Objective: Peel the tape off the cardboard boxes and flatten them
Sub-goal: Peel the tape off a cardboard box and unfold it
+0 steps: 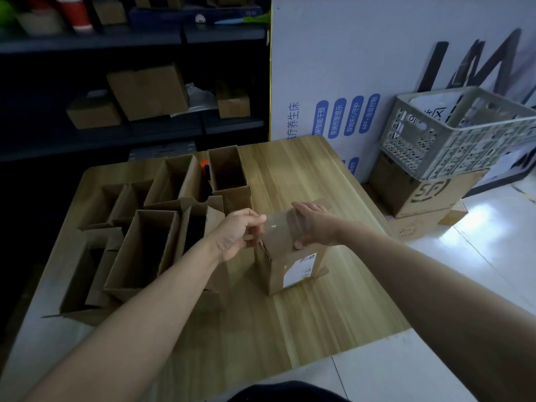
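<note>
A small cardboard box point(285, 264) with a white label stands upright near the middle of the wooden table point(304, 175). A strip of clear tape point(275, 227) stretches from the box's top toward the left. My left hand point(240, 232) pinches the free end of that tape. My right hand point(314, 226) presses down on the top of the box, fingers curled over its far edge. Several open, empty cardboard boxes point(145, 250) stand crowded on the left half of the table.
A grey plastic crate point(452, 134) sits on stacked cardboard boxes point(420, 195) on the floor at the right. A white printed board point(377, 68) leans behind the table. Dark shelving point(130, 117) with more boxes stands at the back left.
</note>
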